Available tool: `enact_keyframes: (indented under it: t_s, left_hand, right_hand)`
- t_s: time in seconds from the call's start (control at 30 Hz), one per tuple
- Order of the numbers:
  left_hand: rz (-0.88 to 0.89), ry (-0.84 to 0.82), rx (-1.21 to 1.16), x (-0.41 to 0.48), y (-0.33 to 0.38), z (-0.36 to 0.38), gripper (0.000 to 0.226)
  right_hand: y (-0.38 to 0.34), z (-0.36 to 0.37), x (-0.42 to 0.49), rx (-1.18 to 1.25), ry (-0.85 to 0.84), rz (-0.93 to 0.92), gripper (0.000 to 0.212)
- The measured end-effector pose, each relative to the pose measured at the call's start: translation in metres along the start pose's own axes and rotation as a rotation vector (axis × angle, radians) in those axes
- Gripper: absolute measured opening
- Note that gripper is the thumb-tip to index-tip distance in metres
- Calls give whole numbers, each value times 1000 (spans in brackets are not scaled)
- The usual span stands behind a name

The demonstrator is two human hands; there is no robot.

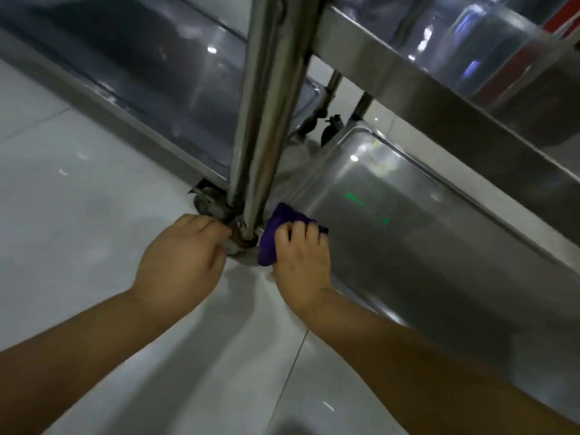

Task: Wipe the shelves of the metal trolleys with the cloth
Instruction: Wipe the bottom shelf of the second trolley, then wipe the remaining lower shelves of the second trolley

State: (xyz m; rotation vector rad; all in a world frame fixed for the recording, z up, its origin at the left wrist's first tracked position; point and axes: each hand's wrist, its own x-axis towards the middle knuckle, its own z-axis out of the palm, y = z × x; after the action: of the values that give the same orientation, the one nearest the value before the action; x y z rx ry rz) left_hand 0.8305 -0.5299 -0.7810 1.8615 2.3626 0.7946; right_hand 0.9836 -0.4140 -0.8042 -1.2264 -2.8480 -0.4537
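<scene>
Two steel posts (pixel 273 120), one caster (pixel 204 205), beside the purple cloth (pixel 276 222)

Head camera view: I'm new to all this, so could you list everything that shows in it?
Low steel trolley shelf: one, silver, right, near the floor.
Upper steel trolley shelf: one, silver, top right.
Neighbouring trolley's steel shelf: one, grey-silver, upper left.
Upright steel posts: two, silver, centre, side by side.
Castor wheels: two visible, dark; one under the left trolley, one further back.
Tiled floor: white, left and bottom.
Purple cloth: one, on the low shelf's near corner.
Left hand: fingers curled round a post's foot.
Right hand: fingers holding the cloth down.
</scene>
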Motion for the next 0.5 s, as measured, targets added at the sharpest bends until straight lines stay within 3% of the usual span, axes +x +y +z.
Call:
enact_keyframes:
  t_s: [0.2,0.33,0.5]
  left_hand:
    - [-82,8,-32,-5,16,-44,34]
    - [-167,-101,58,-23,22,-116,20]
    - [-227,-206,100,-39,62,-237,13]
  right_hand:
    - [-4,-32,21,132,-38,-50,56]
    - [-1,-99,-7,254,-228,-14,45]
    - [13,-221,-60,483,-133,39,47]
